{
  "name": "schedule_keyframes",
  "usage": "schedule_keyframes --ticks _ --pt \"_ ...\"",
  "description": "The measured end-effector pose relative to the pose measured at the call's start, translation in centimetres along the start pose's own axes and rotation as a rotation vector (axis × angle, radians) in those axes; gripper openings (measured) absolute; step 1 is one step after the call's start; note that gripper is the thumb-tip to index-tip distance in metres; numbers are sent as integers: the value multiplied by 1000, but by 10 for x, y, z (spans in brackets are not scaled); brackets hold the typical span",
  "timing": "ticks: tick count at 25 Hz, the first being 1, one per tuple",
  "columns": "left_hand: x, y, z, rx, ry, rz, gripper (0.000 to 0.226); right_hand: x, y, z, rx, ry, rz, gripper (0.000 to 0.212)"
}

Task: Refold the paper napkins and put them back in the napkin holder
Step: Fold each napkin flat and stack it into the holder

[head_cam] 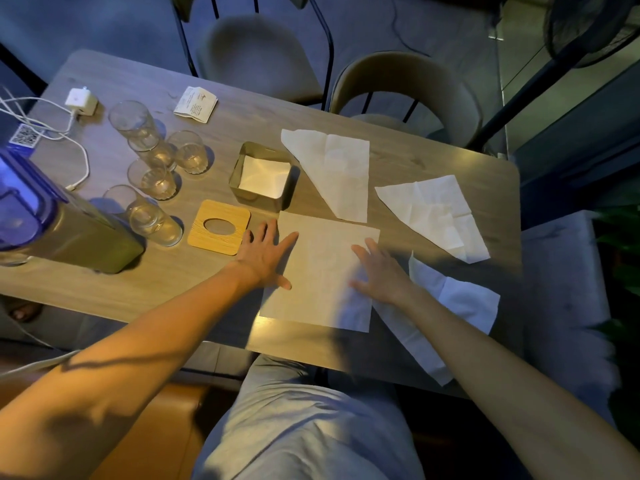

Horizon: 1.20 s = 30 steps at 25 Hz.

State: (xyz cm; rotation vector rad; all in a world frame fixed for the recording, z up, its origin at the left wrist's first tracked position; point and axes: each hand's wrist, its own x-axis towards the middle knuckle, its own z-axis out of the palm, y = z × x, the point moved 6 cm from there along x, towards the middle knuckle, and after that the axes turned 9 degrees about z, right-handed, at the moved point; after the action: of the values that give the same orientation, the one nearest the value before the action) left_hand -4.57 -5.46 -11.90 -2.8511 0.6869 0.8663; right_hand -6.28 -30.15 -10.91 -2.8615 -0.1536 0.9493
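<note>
White napkins [320, 271] lie on the grey wood-grain table [433, 161] beside a light wooden lid [219, 226] and metallic holder [242, 192].

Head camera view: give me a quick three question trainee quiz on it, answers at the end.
1. True or false: the wooden lid sits on top of the napkin holder.
2. The left hand and right hand both touch: A the receipt, B the unfolded square napkin, C a glass.
3. How many napkins lie on the table outside the holder?
Key: 1 false, it lies beside the holder. 2 B. 3 four: the square one, two triangular napkins and a fourth napkin under the right forearm.
</note>
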Motion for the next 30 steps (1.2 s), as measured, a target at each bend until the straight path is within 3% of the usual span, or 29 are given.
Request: schedule_keyframes --ticks 4,7,10,14,18,22,30 --pt "14 -2 -28 -111 132 8 94 24 5 -29 163 154 110 70" --pt "29 4 -50 -144 157 45 80 43 10 -45 252 157 206 68" --pt "40 9 -57 -82 138 87 79 53 8 -46 223 110 230 62" --pt "49 9 -51 -53 49 91 97 60 4 -43 195 142 185 38" --pt "51 5 -59 -189 24 65 74 62 4 -45 210 111 162 10" --pt "41 1 -72 -188 209 54 24 55 4 -61 218 130 121 26" --pt "-7 8 -102 -26 599 132 19 22 5 -90 403 98 36 15"
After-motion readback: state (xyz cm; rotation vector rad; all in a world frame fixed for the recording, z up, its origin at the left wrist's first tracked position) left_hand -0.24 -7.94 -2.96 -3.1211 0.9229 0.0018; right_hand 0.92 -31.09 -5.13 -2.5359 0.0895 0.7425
